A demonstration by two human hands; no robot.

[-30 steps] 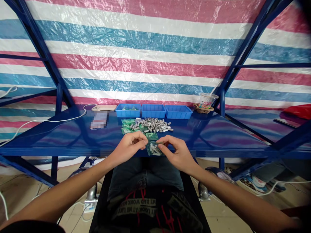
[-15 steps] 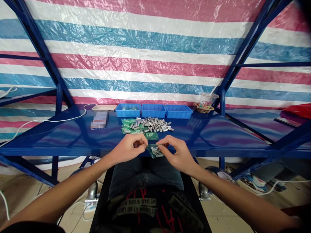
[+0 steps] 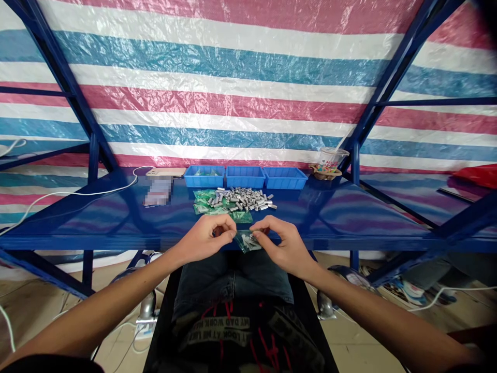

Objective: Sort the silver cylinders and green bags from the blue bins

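The left hand [image 3: 212, 237] and the right hand [image 3: 283, 244] face each other at the near edge of the blue table [image 3: 330, 212], pinching between thumb and fingers the upper corners of a small clear-green plastic bag [image 3: 247, 242]. The bag hangs between them in front of the table edge, with several small light-coloured pieces inside, too small to identify. Just beyond the hands lies a heap of short silver metal cylinders [image 3: 250, 199], with green plastic bags [image 3: 205, 203] at its left side and near edge. Behind the heap, three blue plastic bins [image 3: 245, 178] stand side by side; the leftmost holds more green bags. A clear plastic cup [image 3: 329, 159] stands to the right of the bins.
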